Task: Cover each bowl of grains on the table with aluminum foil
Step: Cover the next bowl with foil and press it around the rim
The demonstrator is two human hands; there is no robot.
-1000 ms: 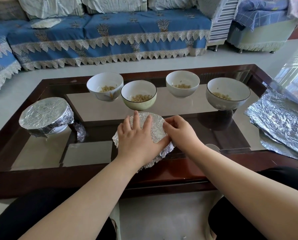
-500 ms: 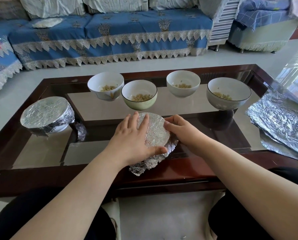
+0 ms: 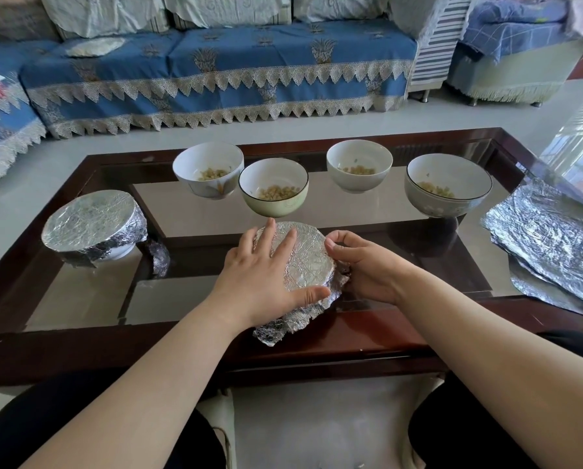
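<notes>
Left hand (image 3: pixel 259 275) flat on a foil-covered bowl (image 3: pixel 300 255) at the glass tabletop's (image 3: pixel 80 292) near edge, grip relaxed, right hand (image 3: pixel 367 269) curling foil round its rim, four open grain bowls (image 3: pixel 273 187) behind, another wrapped bowl (image 3: pixel 92 225) at left, spare foil sheets (image 3: pixel 547 238) at right

The person's left hand (image 3: pixel 259 277) and right hand (image 3: pixel 367 270) are bare, with no rings, watch or gloves, both forearms are uncovered with no sleeve in view, and the legs at the bottom edge are clad in plain black trousers (image 3: pixel 459 431).
</notes>
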